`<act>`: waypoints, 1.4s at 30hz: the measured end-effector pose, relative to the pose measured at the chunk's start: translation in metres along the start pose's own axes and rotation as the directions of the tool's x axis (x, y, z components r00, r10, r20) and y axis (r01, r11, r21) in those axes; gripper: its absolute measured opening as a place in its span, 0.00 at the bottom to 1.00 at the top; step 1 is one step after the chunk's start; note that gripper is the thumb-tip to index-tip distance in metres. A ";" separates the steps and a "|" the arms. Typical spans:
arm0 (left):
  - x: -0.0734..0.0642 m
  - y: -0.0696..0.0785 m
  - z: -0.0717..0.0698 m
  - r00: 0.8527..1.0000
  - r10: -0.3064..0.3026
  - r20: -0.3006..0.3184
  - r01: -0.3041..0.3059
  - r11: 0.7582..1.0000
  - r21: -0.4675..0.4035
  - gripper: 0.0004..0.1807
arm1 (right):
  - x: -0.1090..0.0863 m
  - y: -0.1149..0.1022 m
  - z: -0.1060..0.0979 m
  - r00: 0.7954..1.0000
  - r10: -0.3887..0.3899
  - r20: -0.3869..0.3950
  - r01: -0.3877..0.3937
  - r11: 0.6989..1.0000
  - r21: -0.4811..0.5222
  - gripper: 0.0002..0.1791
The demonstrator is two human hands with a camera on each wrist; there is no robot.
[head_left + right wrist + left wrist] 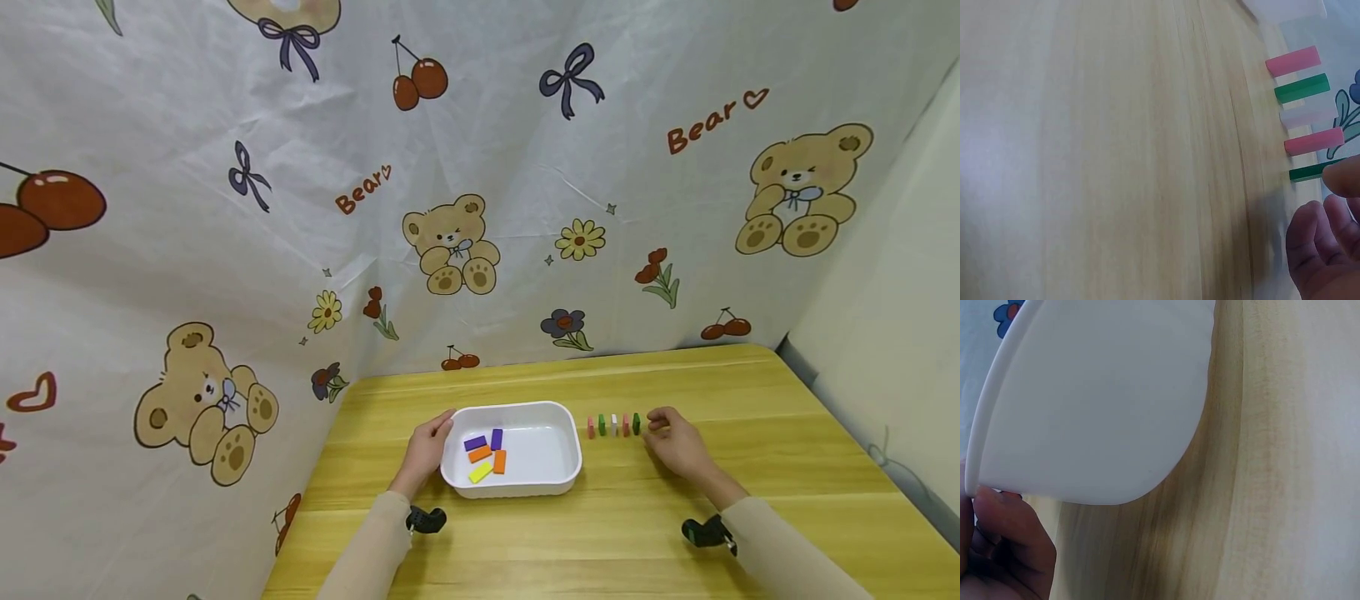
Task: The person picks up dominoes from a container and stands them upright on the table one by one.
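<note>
My left hand point(426, 450) grips the left end of a white tray point(525, 490); in the left wrist view, the thumb point(1007, 515) and fingers pinch its rim. To the right of the tray, several small blocks stand upright in a row: a pink block point(591, 427), a green block point(602, 425), a white block point(614, 426), another pink block point(626, 426) and a dark green block point(637, 424). Just right of that last block is my right hand point(678, 446), fingers loosely bent and holding nothing. A fingertip overlaps the dark green block point(1307, 172) in the right wrist view; contact is unclear.
Inside the tray lie purple blocks point(476, 443), orange blocks point(500, 462) and a yellow block point(481, 472), all toward its left side. The wooden table point(555, 550) ends at a printed curtain point(510, 325) behind and a pale wall point(885, 333) at right.
</note>
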State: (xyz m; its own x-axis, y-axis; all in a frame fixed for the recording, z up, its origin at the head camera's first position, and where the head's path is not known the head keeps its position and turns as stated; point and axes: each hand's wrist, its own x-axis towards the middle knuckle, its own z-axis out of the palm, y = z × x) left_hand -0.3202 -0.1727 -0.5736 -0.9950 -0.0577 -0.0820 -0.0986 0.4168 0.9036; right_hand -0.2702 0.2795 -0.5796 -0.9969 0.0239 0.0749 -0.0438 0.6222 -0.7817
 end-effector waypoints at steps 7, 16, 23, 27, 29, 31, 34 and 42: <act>-0.001 0.000 -0.002 1.000 -0.005 -0.004 0.005 1.000 0.008 0.21 | -0.003 -0.007 -0.002 0.999 -0.009 -0.046 0.008 1.000 -0.029 0.14; -0.002 0.001 -0.001 1.000 -0.006 -0.008 0.006 1.000 0.025 0.21 | -0.002 -0.039 0.005 0.997 -0.048 -0.059 0.047 0.999 -0.024 0.11; -0.002 0.002 0.000 1.000 -0.003 -0.005 0.003 1.000 0.018 0.21 | -0.002 -0.056 0.013 0.996 -0.082 -0.043 0.081 0.997 -0.017 0.10; -0.001 0.000 0.000 1.000 0.002 -0.003 -0.002 1.000 0.021 0.22 | -0.003 -0.061 0.017 0.995 -0.094 -0.035 0.093 0.996 -0.012 0.09; -0.001 0.000 0.000 1.000 0.003 -0.004 -0.003 1.000 0.019 0.22 | -0.003 -0.063 0.019 0.995 -0.097 -0.029 0.097 0.995 -0.006 0.09; -0.001 0.000 0.001 1.000 0.005 -0.007 -0.005 1.000 0.019 0.21 | -0.003 -0.065 0.020 0.995 -0.097 -0.015 0.097 0.995 0.003 0.09; 0.000 -0.001 0.001 1.000 0.005 -0.006 -0.005 1.000 0.022 0.21 | -0.003 -0.068 0.023 0.996 -0.086 0.006 0.086 0.996 0.017 0.10; 0.000 -0.002 0.000 1.000 0.011 -0.003 -0.011 1.000 0.026 0.21 | -0.003 -0.081 0.031 0.992 -0.128 0.022 0.126 0.990 0.068 0.08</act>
State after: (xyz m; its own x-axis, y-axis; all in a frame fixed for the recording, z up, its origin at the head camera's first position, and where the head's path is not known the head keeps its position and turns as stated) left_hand -0.3199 -0.1731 -0.5754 -0.9959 -0.0559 -0.0704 -0.0879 0.4411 0.8931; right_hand -0.2654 0.2051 -0.5355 -0.9843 -0.0731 0.1608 -0.1737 0.5659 -0.8060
